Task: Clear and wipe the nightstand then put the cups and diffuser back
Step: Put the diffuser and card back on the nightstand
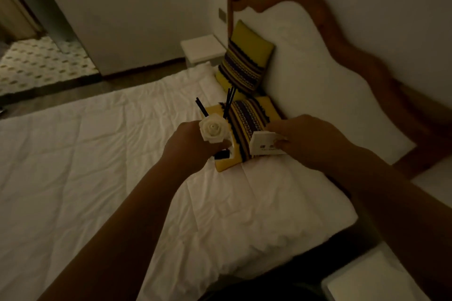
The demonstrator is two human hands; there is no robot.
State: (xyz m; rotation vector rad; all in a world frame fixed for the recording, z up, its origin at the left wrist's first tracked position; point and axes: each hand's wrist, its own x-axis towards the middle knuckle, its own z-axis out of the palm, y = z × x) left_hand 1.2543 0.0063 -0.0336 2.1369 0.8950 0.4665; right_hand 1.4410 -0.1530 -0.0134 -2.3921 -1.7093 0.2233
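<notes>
My left hand (188, 146) is closed around the reed diffuser (212, 129), a small bottle with a white rose on top and black sticks pointing up. It hangs over the white bed, just above a yellow striped cushion (247, 124). My right hand (308, 139) pinches a small white card (265, 145) with dark print, held beside the diffuser over the same cushion. The nightstand (367, 278) shows as a white corner at the bottom right, under my right forearm. No cups are in view.
The white duvet (97, 166) fills the left and middle. A second yellow striped cushion (244, 58) leans on the white headboard (318, 76) with its wooden frame. Another white nightstand (203, 49) stands beyond the bed. A doorway with patterned floor (36, 63) lies far left.
</notes>
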